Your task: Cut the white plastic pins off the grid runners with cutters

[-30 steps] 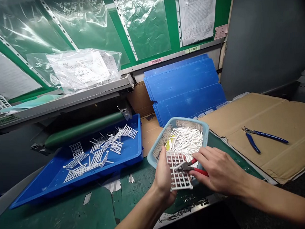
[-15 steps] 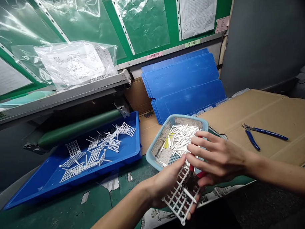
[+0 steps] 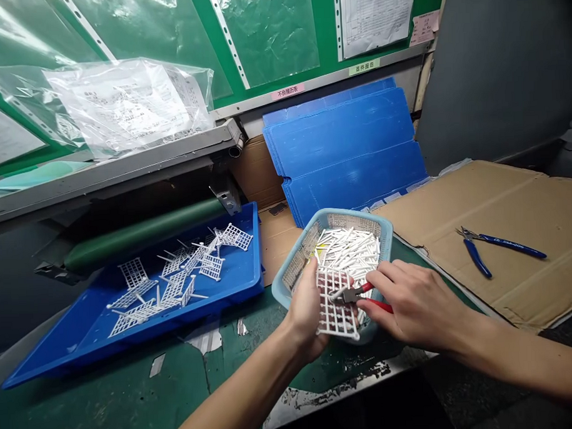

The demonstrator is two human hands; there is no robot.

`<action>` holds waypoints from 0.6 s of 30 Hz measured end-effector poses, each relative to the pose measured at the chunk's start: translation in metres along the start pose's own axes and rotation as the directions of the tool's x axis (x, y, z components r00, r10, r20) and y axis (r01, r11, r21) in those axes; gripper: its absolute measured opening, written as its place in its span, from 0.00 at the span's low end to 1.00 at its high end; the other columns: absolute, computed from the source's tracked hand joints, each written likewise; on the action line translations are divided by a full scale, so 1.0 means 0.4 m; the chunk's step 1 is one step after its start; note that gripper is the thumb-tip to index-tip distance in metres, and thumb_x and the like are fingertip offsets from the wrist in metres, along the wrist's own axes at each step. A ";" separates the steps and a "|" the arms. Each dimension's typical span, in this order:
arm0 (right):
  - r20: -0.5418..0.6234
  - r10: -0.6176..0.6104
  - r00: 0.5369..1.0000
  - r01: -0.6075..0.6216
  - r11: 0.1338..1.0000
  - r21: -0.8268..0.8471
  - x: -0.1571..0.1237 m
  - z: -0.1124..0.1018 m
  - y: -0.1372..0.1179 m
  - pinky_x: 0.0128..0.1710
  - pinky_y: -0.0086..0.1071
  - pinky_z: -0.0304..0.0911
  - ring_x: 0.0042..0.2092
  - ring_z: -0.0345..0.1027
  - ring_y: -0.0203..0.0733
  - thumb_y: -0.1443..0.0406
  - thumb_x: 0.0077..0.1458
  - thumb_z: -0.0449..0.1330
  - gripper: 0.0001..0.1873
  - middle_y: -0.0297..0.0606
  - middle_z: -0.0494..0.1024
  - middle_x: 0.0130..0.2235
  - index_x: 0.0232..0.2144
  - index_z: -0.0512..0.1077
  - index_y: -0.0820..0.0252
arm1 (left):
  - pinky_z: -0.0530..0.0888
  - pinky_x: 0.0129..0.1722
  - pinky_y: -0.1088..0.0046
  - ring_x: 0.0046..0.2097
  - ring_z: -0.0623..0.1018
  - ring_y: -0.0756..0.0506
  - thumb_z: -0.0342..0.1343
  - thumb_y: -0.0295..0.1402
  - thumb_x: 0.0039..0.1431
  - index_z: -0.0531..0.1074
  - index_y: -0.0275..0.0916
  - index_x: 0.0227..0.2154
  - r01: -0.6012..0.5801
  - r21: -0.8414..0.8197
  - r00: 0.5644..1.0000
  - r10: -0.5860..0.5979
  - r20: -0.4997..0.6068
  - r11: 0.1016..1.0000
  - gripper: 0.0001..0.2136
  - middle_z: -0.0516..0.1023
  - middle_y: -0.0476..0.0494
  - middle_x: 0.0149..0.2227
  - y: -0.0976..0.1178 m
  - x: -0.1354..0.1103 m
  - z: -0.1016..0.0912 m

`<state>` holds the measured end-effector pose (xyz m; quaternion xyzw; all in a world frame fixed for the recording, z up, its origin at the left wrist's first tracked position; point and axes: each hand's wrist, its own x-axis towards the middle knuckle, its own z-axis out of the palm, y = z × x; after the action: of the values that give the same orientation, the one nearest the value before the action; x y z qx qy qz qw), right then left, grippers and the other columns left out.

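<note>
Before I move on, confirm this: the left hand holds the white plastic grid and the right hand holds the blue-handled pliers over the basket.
Wrong tool: the head view shows the right hand holding red-handled cutters; the blue-handled pliers lie on the cardboard.

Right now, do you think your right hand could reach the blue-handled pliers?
Probably yes: the way to the blue-handled pliers looks free, though the right hand holds red-handled cutters it would likely set down first.
</note>
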<state>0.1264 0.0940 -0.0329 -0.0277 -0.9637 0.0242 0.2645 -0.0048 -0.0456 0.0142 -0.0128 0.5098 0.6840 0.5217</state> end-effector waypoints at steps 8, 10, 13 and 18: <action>0.171 0.336 0.926 -0.329 0.942 -0.070 0.032 0.025 -0.040 0.29 0.36 0.41 0.30 0.68 0.48 0.50 0.73 0.45 0.23 0.38 0.73 0.31 0.32 0.68 0.56 | 0.78 0.41 0.70 0.39 0.83 0.41 0.34 0.49 0.74 0.77 0.31 0.36 -0.462 -0.308 0.881 0.389 -0.270 0.832 0.31 0.81 0.36 0.33 -0.043 0.108 0.065; 0.155 0.320 0.935 -0.314 0.947 -0.064 0.035 0.025 -0.030 0.29 0.37 0.43 0.31 0.67 0.47 0.50 0.73 0.44 0.24 0.38 0.73 0.32 0.33 0.68 0.57 | 0.78 0.40 0.71 0.37 0.83 0.42 0.35 0.49 0.74 0.77 0.31 0.35 -0.457 -0.289 0.881 0.385 -0.274 0.841 0.31 0.81 0.37 0.31 -0.035 0.104 0.057; 0.044 0.105 0.994 -0.101 0.992 -0.070 0.038 0.013 0.008 0.34 0.39 0.52 0.37 0.67 0.50 0.49 0.73 0.44 0.25 0.42 0.72 0.36 0.37 0.70 0.60 | 0.78 0.32 0.70 0.31 0.81 0.42 0.38 0.51 0.73 0.77 0.30 0.38 -0.219 -0.140 0.974 0.209 -0.083 0.966 0.30 0.80 0.36 0.30 -0.009 0.061 0.015; -0.155 -0.431 0.889 0.419 0.902 -0.108 0.059 -0.003 0.069 0.47 0.49 0.57 0.46 0.65 0.59 0.45 0.71 0.45 0.32 0.53 0.72 0.45 0.46 0.71 0.69 | 0.75 0.21 0.70 0.23 0.77 0.43 0.41 0.60 0.67 0.77 0.30 0.43 0.277 0.235 0.924 -0.326 0.202 0.931 0.34 0.79 0.36 0.29 0.024 -0.012 -0.043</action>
<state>0.1077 0.1233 -0.0217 0.1722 -0.9197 -0.0714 0.3456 -0.0185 -0.0604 0.0151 0.0435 0.5025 0.5361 0.6769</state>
